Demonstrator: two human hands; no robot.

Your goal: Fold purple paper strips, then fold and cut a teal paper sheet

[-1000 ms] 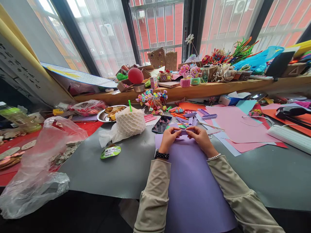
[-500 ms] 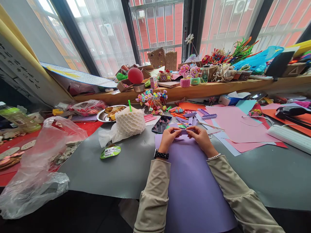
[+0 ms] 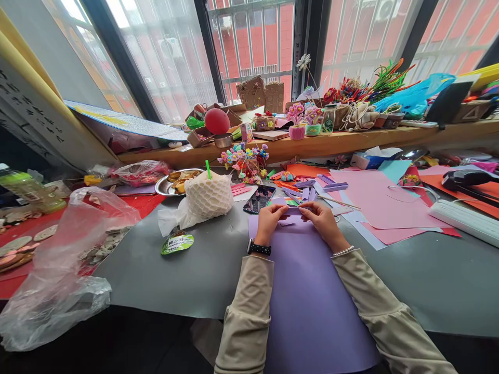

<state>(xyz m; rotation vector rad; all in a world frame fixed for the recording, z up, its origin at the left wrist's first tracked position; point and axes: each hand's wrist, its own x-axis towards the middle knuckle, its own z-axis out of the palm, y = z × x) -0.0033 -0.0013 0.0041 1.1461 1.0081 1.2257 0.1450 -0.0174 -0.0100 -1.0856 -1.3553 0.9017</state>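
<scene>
One slim purple strip [image 3: 293, 211] | left hand [image 3: 268, 223], right hand [image 3: 324, 223]: fingers [image 3: 279, 209] pinched on its ends | smooth sheet [image 3: 312, 291] below

The strip [image 3: 293, 211] was purple, as was the sheet [image 3: 312, 301]. The counter [image 3: 156, 285] was grey; the 2 sleeves [image 3: 249, 317] were beige. The watchband [image 3: 261, 250] was black with white dots, the bracelet [image 3: 343, 251] silvery white. The wrap [image 3: 210, 197] was white in a diamond net pattern, the straw [image 3: 208, 170] bright green, the label [image 3: 178, 243] green and white with dark lettering. The ball [image 3: 217, 121] was red, the ledge [image 3: 327, 146] yellow-brown, the phone [image 3: 259, 200] black.
</scene>
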